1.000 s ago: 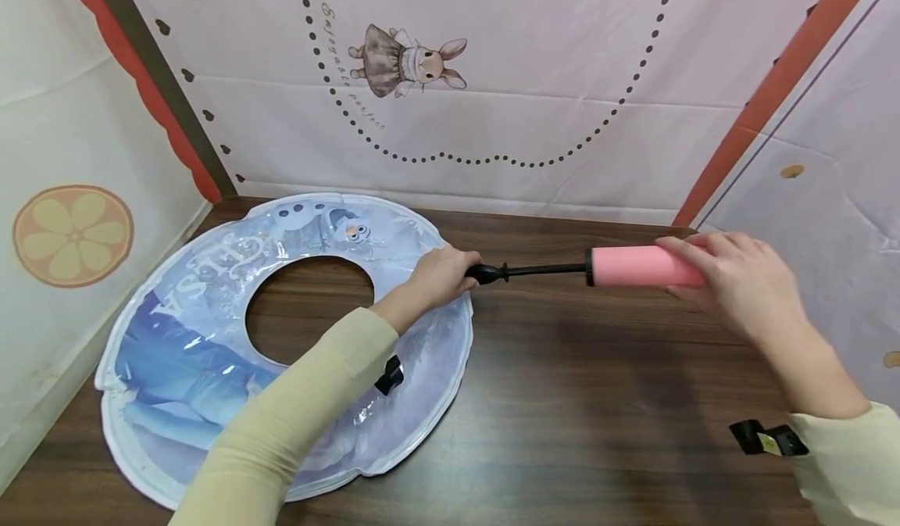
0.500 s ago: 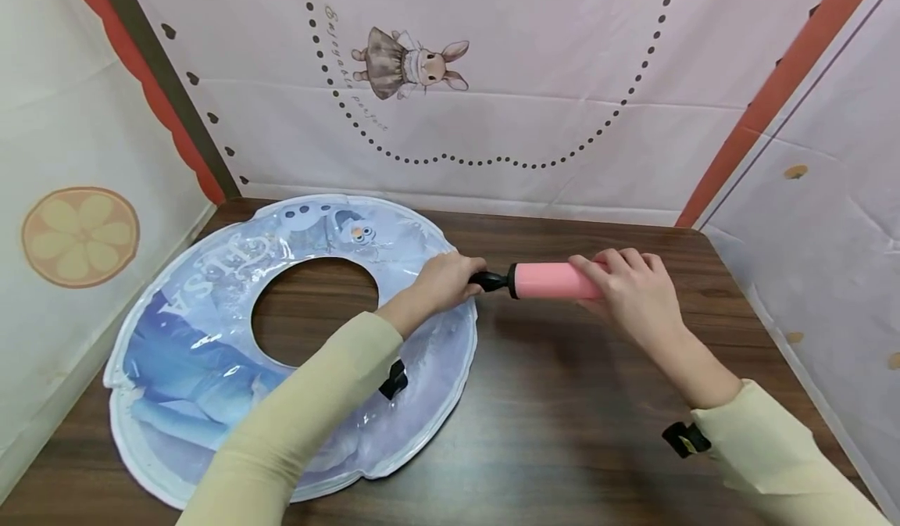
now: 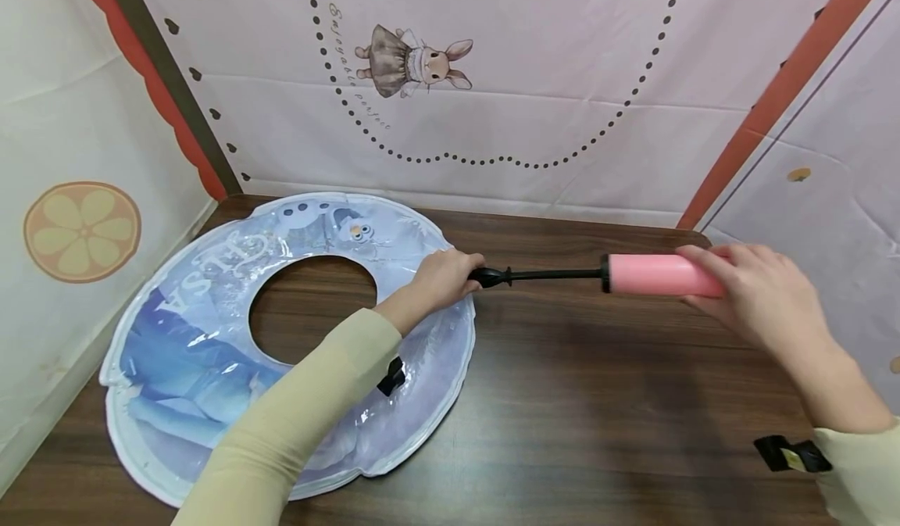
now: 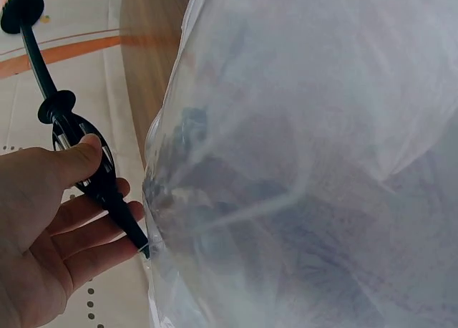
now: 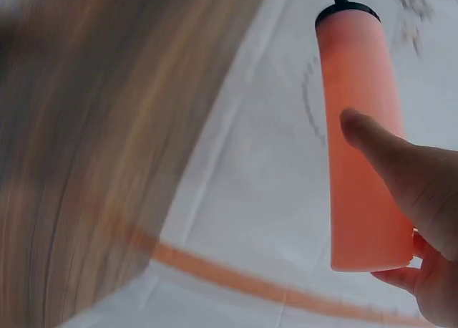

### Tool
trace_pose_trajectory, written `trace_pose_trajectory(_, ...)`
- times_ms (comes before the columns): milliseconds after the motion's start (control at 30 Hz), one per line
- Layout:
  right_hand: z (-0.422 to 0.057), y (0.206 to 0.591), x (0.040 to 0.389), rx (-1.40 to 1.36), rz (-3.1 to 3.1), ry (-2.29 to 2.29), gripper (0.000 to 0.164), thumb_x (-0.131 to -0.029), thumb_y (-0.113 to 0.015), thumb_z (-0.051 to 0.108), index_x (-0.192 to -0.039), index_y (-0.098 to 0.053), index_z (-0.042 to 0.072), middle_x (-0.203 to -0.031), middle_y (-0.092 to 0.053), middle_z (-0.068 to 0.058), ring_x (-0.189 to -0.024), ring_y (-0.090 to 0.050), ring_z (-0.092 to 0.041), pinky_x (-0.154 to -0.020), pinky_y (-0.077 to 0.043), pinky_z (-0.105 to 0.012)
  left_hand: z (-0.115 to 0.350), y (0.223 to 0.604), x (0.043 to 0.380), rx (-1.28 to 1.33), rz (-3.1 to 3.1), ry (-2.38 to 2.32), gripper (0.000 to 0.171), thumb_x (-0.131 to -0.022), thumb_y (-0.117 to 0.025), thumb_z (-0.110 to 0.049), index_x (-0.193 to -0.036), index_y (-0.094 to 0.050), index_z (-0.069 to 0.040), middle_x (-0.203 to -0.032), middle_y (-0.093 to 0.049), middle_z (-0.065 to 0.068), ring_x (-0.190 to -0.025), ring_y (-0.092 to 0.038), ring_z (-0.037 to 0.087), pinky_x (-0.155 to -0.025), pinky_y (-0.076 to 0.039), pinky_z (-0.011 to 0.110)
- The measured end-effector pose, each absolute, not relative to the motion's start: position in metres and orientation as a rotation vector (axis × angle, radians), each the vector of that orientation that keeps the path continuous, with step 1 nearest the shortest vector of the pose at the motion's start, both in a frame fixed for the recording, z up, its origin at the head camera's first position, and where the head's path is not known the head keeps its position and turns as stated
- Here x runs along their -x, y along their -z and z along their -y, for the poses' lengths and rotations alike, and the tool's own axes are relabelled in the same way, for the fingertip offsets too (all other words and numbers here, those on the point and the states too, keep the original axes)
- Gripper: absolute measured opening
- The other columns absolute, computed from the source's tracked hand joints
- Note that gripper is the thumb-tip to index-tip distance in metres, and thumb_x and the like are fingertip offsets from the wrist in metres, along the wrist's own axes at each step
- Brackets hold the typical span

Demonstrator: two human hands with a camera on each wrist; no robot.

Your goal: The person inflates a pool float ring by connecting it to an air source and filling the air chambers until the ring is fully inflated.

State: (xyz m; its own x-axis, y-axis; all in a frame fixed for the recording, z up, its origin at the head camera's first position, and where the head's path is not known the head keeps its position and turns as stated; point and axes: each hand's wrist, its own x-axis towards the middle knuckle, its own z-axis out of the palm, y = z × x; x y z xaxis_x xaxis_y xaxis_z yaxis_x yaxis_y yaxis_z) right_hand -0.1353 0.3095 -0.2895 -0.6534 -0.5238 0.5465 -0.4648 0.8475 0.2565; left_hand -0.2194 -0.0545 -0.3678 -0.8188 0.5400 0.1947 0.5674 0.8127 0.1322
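A hand pump with a pink barrel [image 3: 654,274] and a thin black rod [image 3: 555,274] lies across the middle of the head view, its rod drawn out. My left hand [image 3: 444,280] grips the black handle end [image 4: 86,152], whose tapered tip meets the edge of the swim ring [image 4: 300,199] in the left wrist view. My right hand [image 3: 766,299] holds the far end of the barrel, thumb along its side in the right wrist view. The blue, snowman-printed swim ring [image 3: 176,291] is partly inflated and wrinkled, lying flat under my left forearm.
A dark wooden tabletop [image 3: 562,416] carries everything. Printed cloth [image 3: 562,57] hangs behind it and at both sides, close to the swim ring on the left. Black straps [image 3: 791,454] show at my sleeves.
My right hand first pushed the barrel left up to the black handle, then drew it back right, exposing the rod again. My left hand has stayed by the ring's edge.
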Motion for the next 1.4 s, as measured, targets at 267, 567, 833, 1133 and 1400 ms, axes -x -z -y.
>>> trace_pose_trajectory(267,-0.283,0.297,0.142,-0.755,2.304,0.127,0.053,-0.085,-0.051,0.058,-0.113,-0.061,0.013,-0.087,-0.06,-0.02,-0.079,-0.055,-0.042,-0.065,-0.041,-0.054,0.053,0.368,0.219,0.874,2.821,0.284,0.021,-0.084,-0.067,-0.028,-0.099,-0.063,-0.015,-0.087,-0.068,0.002,-0.075,-0.063,0.02,-0.063,-0.05,0.038)
trace_pose_trajectory(567,-0.216,0.328,0.162,-0.731,2.24,0.131,0.053,-0.06,-0.083,0.024,-0.107,-0.062,0.015,-0.087,-0.06,-0.015,-0.08,-0.054,-0.037,-0.067,-0.04,-0.05,0.051,0.365,0.218,0.9,2.806,0.291,0.015,-0.082,-0.068,-0.023,-0.09,-0.062,-0.013,-0.08,-0.067,0.003,-0.069,-0.061,0.02,-0.061,-0.049,0.039)
trace_pose_trajectory(833,-0.233,0.32,0.16,-0.78,2.275,0.13,0.059,-0.059,-0.084,0.029,-0.112,-0.061,0.018,-0.095,-0.061,-0.013,-0.085,-0.056,-0.036,-0.071,-0.042,-0.049,0.05,0.365,0.218,0.894,2.825,0.329,0.021,-0.08,-0.07,-0.028,-0.095,-0.064,-0.014,-0.083,-0.068,0.001,-0.073,-0.062,0.021,-0.065,-0.049,0.04)
trace_pose_trajectory(1133,-0.298,0.291,0.144,-0.736,2.327,0.106,0.054,-0.083,-0.053,0.058,-0.114,-0.06,0.014,-0.09,-0.061,-0.02,-0.083,-0.055,-0.043,-0.07,-0.041,-0.055,0.053,0.364,0.22,0.878,2.874,0.325,0.023,-0.081,-0.069,-0.029,-0.099,-0.064,-0.015,-0.086,-0.068,0.001,-0.075,-0.063,0.02,-0.068,-0.049,0.039)
trace_pose_trajectory(1400,-0.284,0.297,0.148,-0.765,2.25,0.12,0.062,-0.09,-0.03,0.062,-0.113,-0.06,0.013,-0.087,-0.058,-0.02,-0.08,-0.053,-0.044,-0.069,-0.04,-0.055,0.052,0.365,0.219,0.921,2.83,0.332,0.021,-0.082,-0.068,-0.027,-0.097,-0.063,-0.013,-0.086,-0.068,0.002,-0.075,-0.063,0.021,-0.067,-0.049,0.039)
